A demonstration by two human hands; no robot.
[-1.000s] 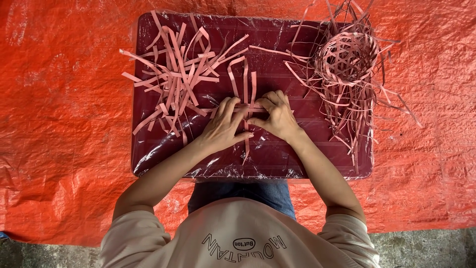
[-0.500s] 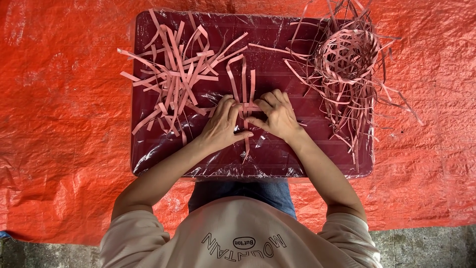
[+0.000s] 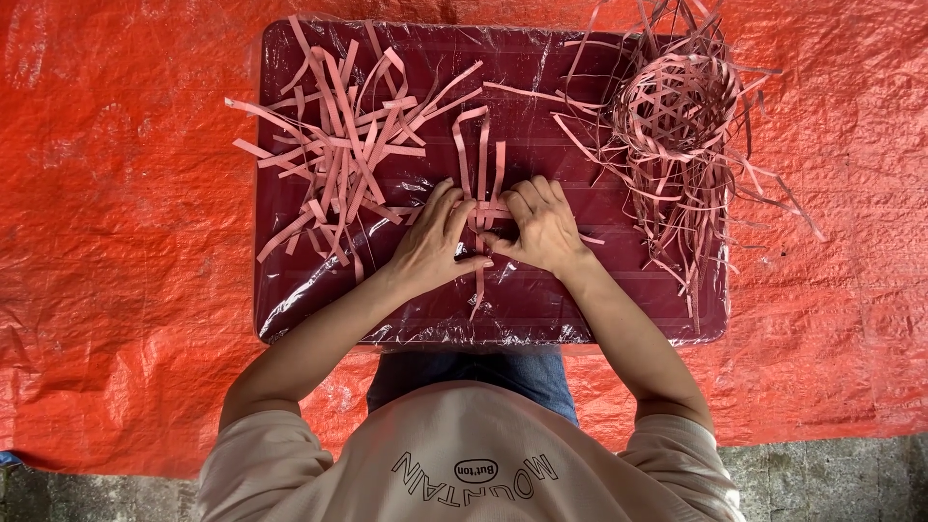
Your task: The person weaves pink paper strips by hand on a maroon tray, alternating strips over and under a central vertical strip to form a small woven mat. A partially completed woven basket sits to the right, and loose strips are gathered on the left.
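At the middle of the maroon tray [image 3: 619,319], both hands are down on a small crossing of pink strips [image 3: 480,164]. Left hand [image 3: 432,246]: fingers spread flat, pressing the strips to the tray surface, thumb tucked toward the centre. Right hand [image 3: 543,224]: fingers curled, looks like a pinch on the strip ends at the crossing, though the fingertips are hidden, so can't confirm the exact grip. The two hands touch each other at the thumbs.

The held strips run away from the person in a few upright lengths, two of them looping over at the top; one short tail pokes out below the hands toward the body.

Left of the hands: loose pile of pink strips [image 3: 338,164], criss-crossed, some ends overhanging the tray's left edge. Near the left hand, not touching it as far as I can see.

Far right corner of the tray: half-woven basket [image 3: 672,106], open weave, with long loose strip ends trailing down and off the right edge. Well apart from the right hand.

Tray is wrapped in clear plastic film, sits on an orange tarp [image 3: 126,242]. The person is seated at the near edge, in a beige top.
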